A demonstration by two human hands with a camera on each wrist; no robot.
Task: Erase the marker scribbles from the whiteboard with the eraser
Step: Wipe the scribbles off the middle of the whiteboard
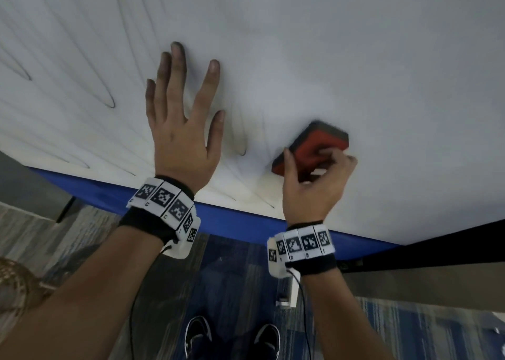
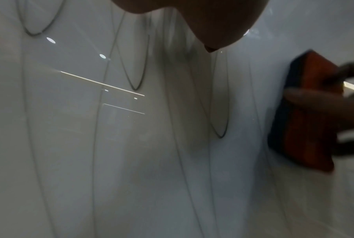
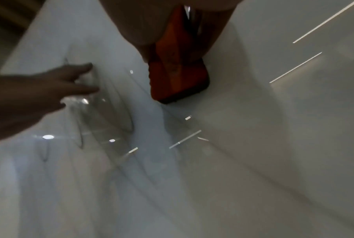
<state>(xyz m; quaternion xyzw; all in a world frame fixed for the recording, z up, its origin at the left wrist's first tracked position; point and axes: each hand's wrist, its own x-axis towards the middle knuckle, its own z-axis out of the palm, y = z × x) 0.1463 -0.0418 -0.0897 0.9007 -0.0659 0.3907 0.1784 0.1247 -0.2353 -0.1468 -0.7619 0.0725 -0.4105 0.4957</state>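
Head view: right hand (image 1: 311, 184) fingers pinch eraser (image 1: 314, 146) (flat on whiteboard (image 1: 355, 45)); left hand (image 1: 183, 130) spread.

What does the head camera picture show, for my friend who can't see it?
A right hand grips a red eraser against a whiteboard. The left hand rests flat on the board, fingers spread, among looping marker scribbles. Below are blue carpet and two shoes.

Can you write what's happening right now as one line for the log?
right hand: grips eraser on whiteboard | left hand: flat on board | scribbles: remain on left | right side: wiped
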